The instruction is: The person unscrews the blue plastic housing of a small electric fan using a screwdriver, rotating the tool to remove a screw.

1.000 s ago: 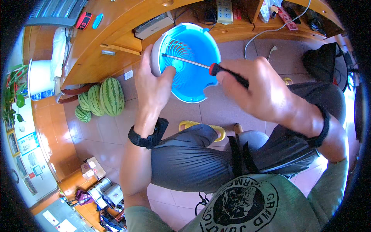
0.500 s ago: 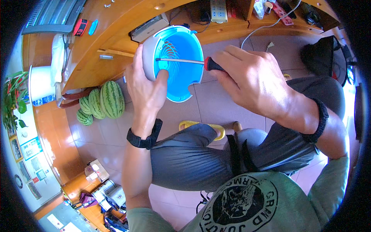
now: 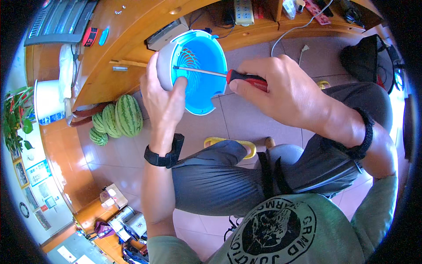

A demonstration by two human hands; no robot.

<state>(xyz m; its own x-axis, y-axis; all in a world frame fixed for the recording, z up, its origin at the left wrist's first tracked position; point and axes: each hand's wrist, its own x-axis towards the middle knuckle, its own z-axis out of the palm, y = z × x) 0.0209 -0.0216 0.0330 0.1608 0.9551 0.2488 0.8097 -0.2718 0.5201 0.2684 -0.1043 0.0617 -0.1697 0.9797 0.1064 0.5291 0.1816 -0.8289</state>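
My left hand (image 3: 165, 94) is wrapped round a round plastic housing (image 3: 207, 94), white outside and bright blue inside, with curved vent slots in its bottom. Its open side is tilted toward my right, and my left thumb reaches over the rim. A screwdriver (image 3: 235, 77) with a red and black handle is gripped in my right hand (image 3: 281, 90). The metal shaft runs leftward into the housing, its tip at the inner bottom beside the slots, near my left thumb. Whether a screw sits under the tip is too small to tell.
A wooden desk (image 3: 127, 42) stretches along the far side, with a power strip (image 3: 244, 12) on its lower shelf. Several watermelons (image 3: 128, 115) lie on the tiled floor at left. A black bag (image 3: 362, 64) stands at right, near a white plug (image 3: 304, 47) on a cable.
My right hand has turned about the screwdriver, the fingers shifting so more of the handle shows. The housing and my left hand have moved slightly left in the view.
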